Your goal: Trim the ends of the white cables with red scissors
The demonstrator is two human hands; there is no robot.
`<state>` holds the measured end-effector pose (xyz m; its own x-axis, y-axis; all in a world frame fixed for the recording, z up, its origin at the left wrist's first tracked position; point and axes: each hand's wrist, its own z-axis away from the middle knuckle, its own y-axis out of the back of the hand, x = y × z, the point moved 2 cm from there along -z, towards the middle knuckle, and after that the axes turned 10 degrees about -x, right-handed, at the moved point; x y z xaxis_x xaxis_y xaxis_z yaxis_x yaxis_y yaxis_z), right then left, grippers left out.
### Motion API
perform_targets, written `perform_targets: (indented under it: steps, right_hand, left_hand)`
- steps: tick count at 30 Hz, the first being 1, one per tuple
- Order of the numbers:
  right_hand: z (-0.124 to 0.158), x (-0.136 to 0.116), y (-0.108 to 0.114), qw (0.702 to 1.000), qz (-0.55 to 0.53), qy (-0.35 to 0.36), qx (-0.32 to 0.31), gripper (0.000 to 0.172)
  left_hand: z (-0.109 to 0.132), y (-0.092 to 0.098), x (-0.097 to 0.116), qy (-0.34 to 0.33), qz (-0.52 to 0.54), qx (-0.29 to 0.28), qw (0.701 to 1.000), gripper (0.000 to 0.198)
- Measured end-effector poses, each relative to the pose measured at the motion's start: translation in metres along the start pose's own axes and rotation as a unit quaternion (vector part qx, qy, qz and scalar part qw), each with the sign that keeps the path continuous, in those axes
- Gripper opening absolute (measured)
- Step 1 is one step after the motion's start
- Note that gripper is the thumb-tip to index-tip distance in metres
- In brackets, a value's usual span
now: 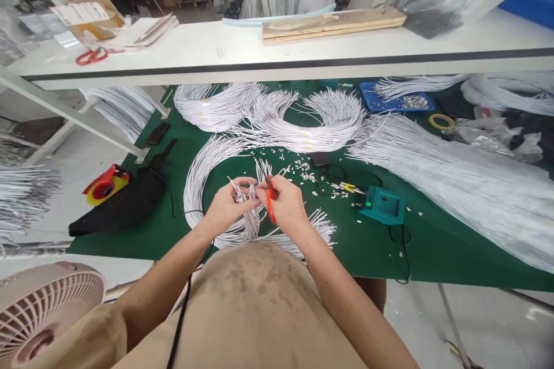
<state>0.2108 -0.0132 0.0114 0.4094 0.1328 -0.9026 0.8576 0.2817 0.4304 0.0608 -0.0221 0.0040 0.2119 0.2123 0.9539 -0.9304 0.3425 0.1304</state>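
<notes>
Close to my body, my left hand (232, 202) is closed around the ends of several white wires (251, 219). My right hand (285, 200) grips a pair of scissors with red handles (270, 202), and its fingertips meet the wires beside my left fingers. The scissor blades point away from me and are mostly hidden. A curved bundle of white wires (197, 173) lies around my left hand on the green table. Small white cut pieces (306, 170) are scattered just beyond my right hand.
Further wire coils (307, 132) lie at the back under a white shelf (194, 46). Right of me are a teal device (383, 205), yellow-handled pliers (348, 187) and a long plastic-wrapped wire bundle (454, 179). A red tape dispenser (106, 183) and black bag (125, 204) sit left.
</notes>
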Motion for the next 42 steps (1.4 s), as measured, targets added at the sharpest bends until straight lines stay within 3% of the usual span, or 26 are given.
perform_targets:
  steps: [5,9,15,17,20,24,27,31,34,38,42]
  right_hand:
    - [0.002,0.0,0.002,0.999,-0.032,-0.011,0.019,0.015]
    - [0.003,0.006,-0.009,0.989,-0.134,-0.042,0.052,0.016]
    - [0.002,0.008,-0.016,0.975,-0.209,-0.071,-0.008,0.019]
    - [0.001,0.006,-0.01,0.972,-0.22,-0.072,-0.04,0.018]
    - [-0.003,0.005,-0.001,0.961,-0.257,-0.094,-0.037,0.019]
    - [-0.006,0.001,-0.007,0.941,-0.314,-0.083,-0.091,0.021]
    - [-0.005,0.001,-0.015,0.94,-0.329,-0.067,-0.061,0.023]
    - [0.001,0.009,-0.013,0.975,-0.209,-0.069,0.015,0.022]
    - [0.005,0.016,-0.009,0.996,-0.027,-0.085,-0.011,0.02]
    - [0.009,0.019,-0.01,0.984,0.138,-0.093,-0.062,0.02]
    - [0.009,0.015,-0.013,0.972,0.194,-0.095,-0.087,0.025]
  left_hand:
    - [-0.001,0.008,-0.006,-0.002,0.04,0.009,0.999,0.023]
    - [-0.002,0.003,-0.008,-0.03,0.11,0.017,0.993,0.031]
    - [-0.004,-0.005,-0.009,-0.032,0.178,0.004,0.983,0.035]
    - [-0.003,-0.004,-0.008,-0.022,0.179,-0.003,0.984,0.035]
    - [-0.001,-0.002,-0.006,-0.014,0.172,-0.002,0.985,0.035]
    - [0.001,-0.002,-0.002,-0.027,0.158,-0.014,0.987,0.031]
    - [0.004,-0.002,0.0,-0.037,0.153,-0.009,0.987,0.03]
    - [0.006,0.0,0.004,-0.025,0.133,0.029,0.99,0.032]
    - [0.006,0.003,0.006,-0.031,0.115,0.05,0.992,0.031]
    - [0.005,0.004,0.005,-0.051,0.093,0.059,0.993,0.029]
    - [0.005,0.003,0.006,-0.062,0.055,0.064,0.994,0.026]
